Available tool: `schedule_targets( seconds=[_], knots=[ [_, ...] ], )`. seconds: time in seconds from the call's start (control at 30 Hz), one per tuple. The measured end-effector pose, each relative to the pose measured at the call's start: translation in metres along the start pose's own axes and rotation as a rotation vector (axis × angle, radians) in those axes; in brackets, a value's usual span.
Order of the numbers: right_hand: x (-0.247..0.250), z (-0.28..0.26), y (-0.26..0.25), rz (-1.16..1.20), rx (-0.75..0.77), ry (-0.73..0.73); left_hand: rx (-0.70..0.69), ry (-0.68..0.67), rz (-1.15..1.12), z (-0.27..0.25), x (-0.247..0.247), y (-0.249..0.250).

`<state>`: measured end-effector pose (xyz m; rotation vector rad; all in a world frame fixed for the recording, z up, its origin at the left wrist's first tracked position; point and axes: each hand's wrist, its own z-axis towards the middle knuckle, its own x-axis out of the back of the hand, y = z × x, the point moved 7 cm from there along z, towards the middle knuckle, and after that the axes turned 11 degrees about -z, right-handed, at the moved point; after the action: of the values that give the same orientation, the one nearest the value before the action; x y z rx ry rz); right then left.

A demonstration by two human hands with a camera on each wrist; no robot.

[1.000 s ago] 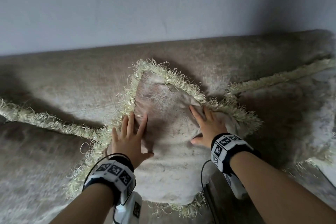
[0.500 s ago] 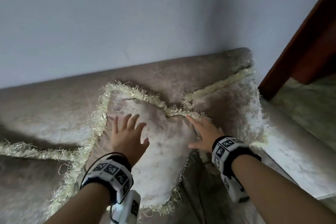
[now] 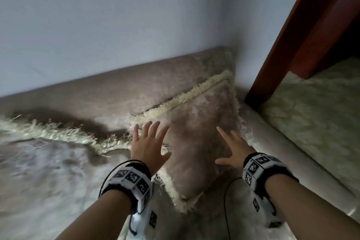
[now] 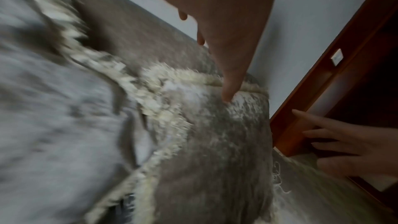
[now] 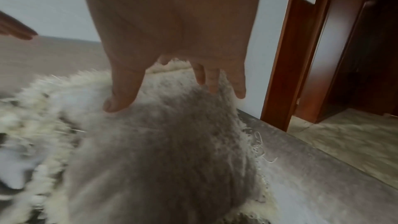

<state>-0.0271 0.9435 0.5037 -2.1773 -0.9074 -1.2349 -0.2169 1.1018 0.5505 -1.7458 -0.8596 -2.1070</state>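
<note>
A beige velvet cushion with a cream fringe stands at the right end of a beige sofa, leaning on the backrest. My left hand lies flat with spread fingers on the cushion's left part. My right hand, fingers straight, hovers at or on its right part; contact is unclear. In the left wrist view the cushion fills the middle under my left thumb. The right wrist view shows the cushion below my straight fingers.
Another fringed cushion lies on the seat to the left. A pale wall rises behind the sofa. A dark red wooden door frame stands right of the sofa's end, with marbled floor beyond.
The cushion has moved right, from the sofa's middle to its right end by the door frame. Both hands went with it and now lie looser, fingers spread.
</note>
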Motion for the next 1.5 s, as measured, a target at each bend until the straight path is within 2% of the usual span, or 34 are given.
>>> schedule_targets(
  seconds=[0.2,0.4,0.53,0.73,0.93,1.03,1.2,1.33,1.5],
  knots=[
    [0.001,0.078,0.096,0.056,-0.033,-0.03,0.087,-0.109,0.074,0.102,-0.058,0.057],
    [0.002,0.139,0.128,0.181,0.015,-0.015,0.149,-0.185,0.154,0.167,-0.091,0.05],
    [-0.004,0.178,0.135,0.203,0.054,0.009,0.195,-0.219,0.177,0.181,-0.11,0.04],
    [-0.016,0.224,0.143,0.287,0.092,0.02,0.115,-0.076,0.189,0.196,-0.118,0.026],
    [-0.025,0.265,0.141,0.355,0.101,-0.01,0.12,-0.053,0.189,0.203,-0.128,0.019],
    [-0.035,0.272,0.136,0.491,0.095,-0.04,0.137,-0.087,0.191,0.204,-0.13,0.02],
    [-0.041,0.259,0.141,0.574,0.045,-0.046,0.161,-0.243,0.119,0.194,-0.129,0.031],
    [-0.027,0.228,0.145,0.548,0.046,-0.013,0.14,-0.23,0.04,0.179,-0.109,0.033],
    [0.033,0.185,0.142,0.386,0.092,0.033,0.092,-0.142,-0.058,0.149,-0.062,0.039]
  ],
)
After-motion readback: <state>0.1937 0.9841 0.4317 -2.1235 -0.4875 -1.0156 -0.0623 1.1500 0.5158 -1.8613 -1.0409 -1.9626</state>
